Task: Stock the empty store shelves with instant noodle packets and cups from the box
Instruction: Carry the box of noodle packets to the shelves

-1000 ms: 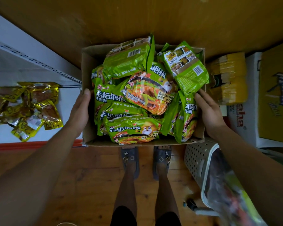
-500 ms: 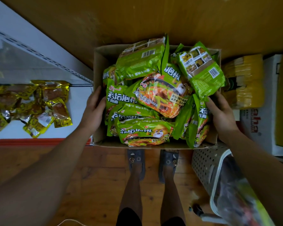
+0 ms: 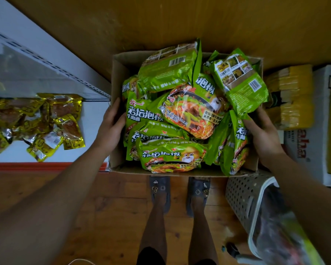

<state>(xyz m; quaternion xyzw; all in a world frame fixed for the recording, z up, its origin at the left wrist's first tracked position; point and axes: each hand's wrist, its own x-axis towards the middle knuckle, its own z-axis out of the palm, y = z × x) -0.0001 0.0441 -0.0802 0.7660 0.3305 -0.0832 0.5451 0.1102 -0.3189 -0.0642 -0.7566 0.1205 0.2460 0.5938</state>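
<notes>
A brown cardboard box [image 3: 117, 73] sits in front of me above my feet, piled with several green instant noodle packets [image 3: 189, 111]. My left hand [image 3: 111, 129] grips the box's left wall, thumb over the rim beside the packets. My right hand [image 3: 262, 134] grips the right wall, fingers against an upright green packet [image 3: 237, 142]. The white store shelf [image 3: 96, 113] lies to the left of the box. No cups are visible.
Several yellow foil snack packets [image 3: 52, 121] lie on the left shelf. Stacked yellow packs [image 3: 290, 96] and a white carton [image 3: 304, 150] stand to the right. A perforated grey basket [image 3: 241, 197] is at lower right. My sandalled feet [image 3: 160, 190] stand on wooden floor.
The box has shifted right in the view with both hands on it. My left thumb has come over the rim, and the shelf shows more.
</notes>
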